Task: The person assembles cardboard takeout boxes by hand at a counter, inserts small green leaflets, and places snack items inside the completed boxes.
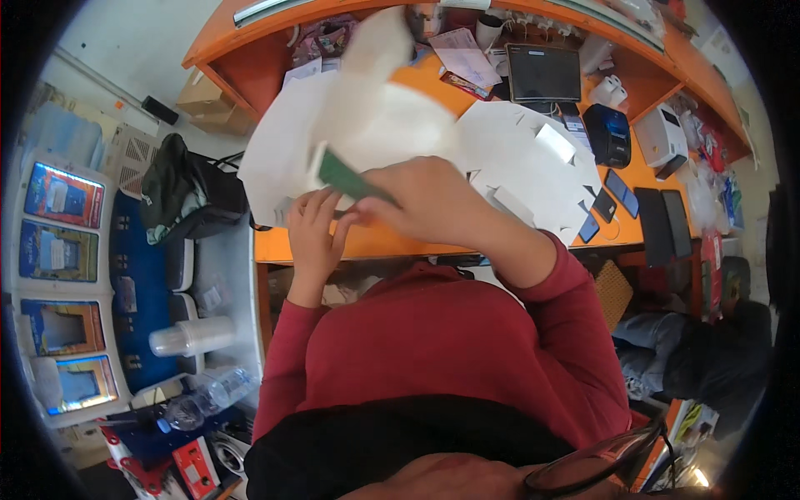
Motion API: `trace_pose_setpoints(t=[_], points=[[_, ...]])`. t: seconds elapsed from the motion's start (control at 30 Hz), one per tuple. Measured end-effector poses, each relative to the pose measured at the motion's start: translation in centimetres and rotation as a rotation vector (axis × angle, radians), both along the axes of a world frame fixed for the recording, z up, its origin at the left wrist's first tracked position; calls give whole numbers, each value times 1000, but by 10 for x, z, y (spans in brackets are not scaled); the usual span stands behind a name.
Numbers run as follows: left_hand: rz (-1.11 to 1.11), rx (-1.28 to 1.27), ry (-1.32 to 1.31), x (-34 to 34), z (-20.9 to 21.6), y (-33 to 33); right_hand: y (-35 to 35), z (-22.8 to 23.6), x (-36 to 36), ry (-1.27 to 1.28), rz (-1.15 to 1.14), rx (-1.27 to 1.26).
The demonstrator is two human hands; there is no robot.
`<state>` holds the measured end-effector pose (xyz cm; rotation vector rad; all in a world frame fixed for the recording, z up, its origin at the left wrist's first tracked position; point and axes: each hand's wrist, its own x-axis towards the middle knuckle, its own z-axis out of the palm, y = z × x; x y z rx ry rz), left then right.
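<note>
Nearest the camera, at bottom right: dark-framed eyeglasses, below black cloth and a maroon long-sleeved top. At far left: four bright, white-framed display panels in a line. Next, a dark backpack, and nearer the camera a stack of clear plastic cups and a blue-capped plastic bottle. Then, at the front edge of an orange desk, the left hand, half curled, fingertips close to the right hand; cannot tell whether pinching anything. Just to the right, that right hand, closed around a flat green object with a pale edge, too blurred to name more closely. Beneath and beyond the object: a large white paper sheet spread over the desk, with a blurred cream sheet above, too smeared to tell where held. Further right: a second white sheet with dark slits, and a black-framed screen behind. Finally, a black receipt printer, a blue phone lying flat, and a white boxy printer.
</note>
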<state>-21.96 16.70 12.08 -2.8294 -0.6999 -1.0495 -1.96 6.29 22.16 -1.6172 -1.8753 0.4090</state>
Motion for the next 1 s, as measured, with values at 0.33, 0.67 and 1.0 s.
trace_pose_setpoints(t=[0.33,0.67,1.0], points=[[-120,-166,-132,-29,-67,45,109,-51,-75,-98,-108,-240],[-284,-204,-289,-43,-92,69,122,-92,-102,-344,-129,-215],[-327,-310,-172,-61,-100,78,106,-95,-114,-64,-56,-184]])
